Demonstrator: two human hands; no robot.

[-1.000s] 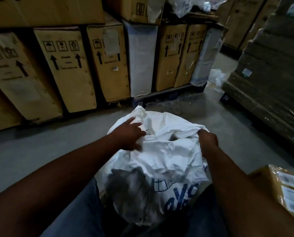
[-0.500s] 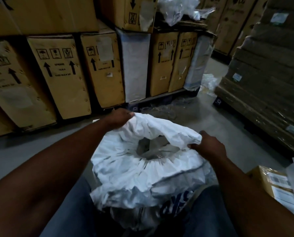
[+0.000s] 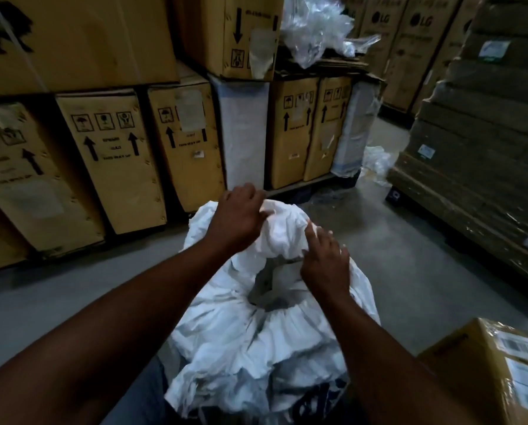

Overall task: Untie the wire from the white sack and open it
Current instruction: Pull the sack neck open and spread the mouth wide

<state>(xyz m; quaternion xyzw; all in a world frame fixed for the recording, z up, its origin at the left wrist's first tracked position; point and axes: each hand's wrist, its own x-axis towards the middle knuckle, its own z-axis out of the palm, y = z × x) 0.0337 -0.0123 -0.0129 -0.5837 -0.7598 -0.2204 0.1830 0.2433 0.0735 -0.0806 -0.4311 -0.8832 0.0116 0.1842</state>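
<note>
Both hands shifted onto far rim — left hand (image 3: pixel 236 217), right hand (image 3: pixel 325 259) gripping white sack (image 3: pixel 256 342).

One head-worn view looks forward and down, close over the sack (image 3: pixel 256 332), facing dim, somewhat blurred stacked cartons (image 3: pixel 109 161).

Crumpled white sack (image 3: pixel 256 342), upright on floor, mouth partly open
</note>
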